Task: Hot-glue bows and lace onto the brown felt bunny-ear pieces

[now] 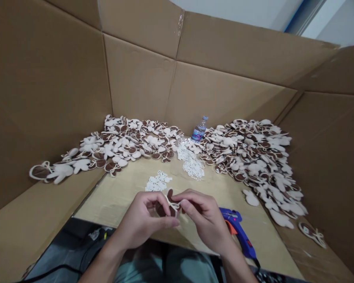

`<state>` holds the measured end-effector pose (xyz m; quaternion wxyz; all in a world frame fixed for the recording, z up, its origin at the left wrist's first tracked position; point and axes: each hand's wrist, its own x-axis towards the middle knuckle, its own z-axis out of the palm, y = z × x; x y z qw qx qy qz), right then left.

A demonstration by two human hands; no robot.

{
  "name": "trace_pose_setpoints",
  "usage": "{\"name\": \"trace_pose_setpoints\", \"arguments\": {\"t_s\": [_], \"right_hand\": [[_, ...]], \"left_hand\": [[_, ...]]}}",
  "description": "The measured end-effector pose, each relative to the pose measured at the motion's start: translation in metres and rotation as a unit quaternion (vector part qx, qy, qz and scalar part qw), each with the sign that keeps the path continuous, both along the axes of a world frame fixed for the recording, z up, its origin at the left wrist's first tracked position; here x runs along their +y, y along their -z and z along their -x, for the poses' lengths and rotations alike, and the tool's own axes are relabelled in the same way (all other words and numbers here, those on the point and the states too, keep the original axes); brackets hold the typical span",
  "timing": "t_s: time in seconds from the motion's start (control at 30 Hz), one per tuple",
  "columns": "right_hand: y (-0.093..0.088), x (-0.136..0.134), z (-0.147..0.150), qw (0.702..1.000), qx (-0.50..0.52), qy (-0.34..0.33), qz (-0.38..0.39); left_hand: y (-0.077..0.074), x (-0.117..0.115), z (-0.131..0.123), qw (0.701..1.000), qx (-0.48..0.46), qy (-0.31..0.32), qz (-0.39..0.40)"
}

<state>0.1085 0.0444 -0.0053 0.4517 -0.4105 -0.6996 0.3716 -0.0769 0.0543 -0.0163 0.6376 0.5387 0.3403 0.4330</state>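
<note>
A brown felt bunny-shaped piece (170,193) with a cream string bow is held up over the front of the table. My left hand (149,212) is closed around its left side, thumb below and fingers above. My right hand (202,214) pinches at its right side by the bow; whether the fingertips grip the string or the felt edge I cannot tell. Just beyond my hands lies a small heap of white pieces (157,181). A blue glue gun (238,232) with an orange trigger rests beside my right hand.
Brown-and-white felt pieces pile up at the back left (129,141) and along the right (253,153). Between them stand a water bottle (199,129) and a clear bag of white pieces (191,161). Tall cardboard walls (141,78) enclose the table (118,196). One felt piece (312,234) lies far right.
</note>
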Motion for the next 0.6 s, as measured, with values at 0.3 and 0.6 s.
{"name": "trace_pose_setpoints", "arguments": {"t_s": [0.3,0.6], "right_hand": [[0.0041,-0.0055,-0.0037,0.998,-0.047,0.006,-0.045],[0.0083,-0.0039,-0.0082,1.000,0.007,0.006,0.010]], "left_hand": [[0.0027,0.0007,-0.0074,0.999,0.028,0.007,0.029],[-0.0002,0.0001,-0.0020,0.995,0.038,0.093,0.020]]}}
